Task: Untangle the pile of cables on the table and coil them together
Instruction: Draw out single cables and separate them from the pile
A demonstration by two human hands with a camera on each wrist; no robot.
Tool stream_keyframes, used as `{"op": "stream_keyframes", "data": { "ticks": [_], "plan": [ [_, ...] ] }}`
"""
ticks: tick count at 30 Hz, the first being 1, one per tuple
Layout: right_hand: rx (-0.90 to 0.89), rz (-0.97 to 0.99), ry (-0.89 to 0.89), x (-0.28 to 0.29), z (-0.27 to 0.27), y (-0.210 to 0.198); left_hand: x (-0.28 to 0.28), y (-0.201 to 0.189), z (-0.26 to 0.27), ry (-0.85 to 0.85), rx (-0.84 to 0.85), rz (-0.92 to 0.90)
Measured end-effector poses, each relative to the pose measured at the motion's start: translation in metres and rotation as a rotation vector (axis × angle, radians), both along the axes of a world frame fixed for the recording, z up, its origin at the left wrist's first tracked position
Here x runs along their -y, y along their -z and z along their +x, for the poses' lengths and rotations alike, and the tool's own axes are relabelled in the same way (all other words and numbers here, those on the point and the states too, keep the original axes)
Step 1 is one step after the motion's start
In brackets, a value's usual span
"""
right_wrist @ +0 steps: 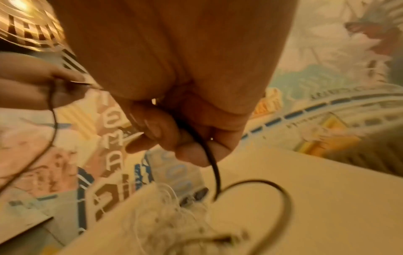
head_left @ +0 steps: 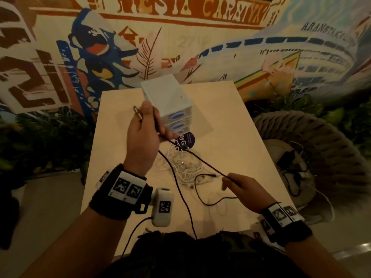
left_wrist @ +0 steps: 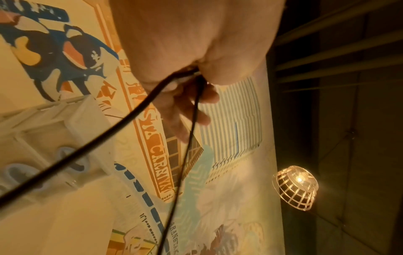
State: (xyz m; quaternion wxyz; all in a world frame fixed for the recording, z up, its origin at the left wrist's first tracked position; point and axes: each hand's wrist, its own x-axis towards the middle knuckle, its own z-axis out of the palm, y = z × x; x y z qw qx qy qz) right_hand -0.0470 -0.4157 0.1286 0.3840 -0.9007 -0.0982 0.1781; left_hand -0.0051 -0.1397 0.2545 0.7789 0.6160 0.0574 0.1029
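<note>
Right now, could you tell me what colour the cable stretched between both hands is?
Black cable, clearest in the head view.

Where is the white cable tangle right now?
Head view: white cable tangle lies mid-table, between left hand and right hand, just below the purple sticker.

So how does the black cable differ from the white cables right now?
The black cable is lifted, stretched between the left hand and right hand; the white cables lie on the table, held by neither hand. The black cable runs as a single strand, while the white cables sit bunched in a tangle. Both are thin.
</note>
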Motion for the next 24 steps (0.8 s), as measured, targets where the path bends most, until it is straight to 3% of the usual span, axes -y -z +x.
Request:
{"op": "stream_keyframes", "data": {
  "ticks": [6, 11, 14, 17, 24],
  "plan": [
    [-0.269, -0.065, 0.021, 0.034, -0.062, 0.066, -0.020, 0.010, 0.006, -0.075, -0.023, -0.041],
    [-0.226, -0.083, -0.020, 0.026, -0.105, 0.099, -0.020, 0.021, -0.002, 0.000, 0.002, 0.036],
    [0.026, -0.115, -0.013, 0.026, -0.115, 0.105, -0.018, 0.024, -0.005, 0.031, -0.007, 0.104],
    [0.105, -0.133, 0.179, 0.019, -0.096, 0.069, -0.022, 0.025, -0.005, 0.058, -0.026, 0.215],
    [0.199, -0.082, -0.011, -0.032, -0.032, -0.048, 0.027, 0.032, -0.036, 0.588, 0.013, 0.791]
  ]
}}
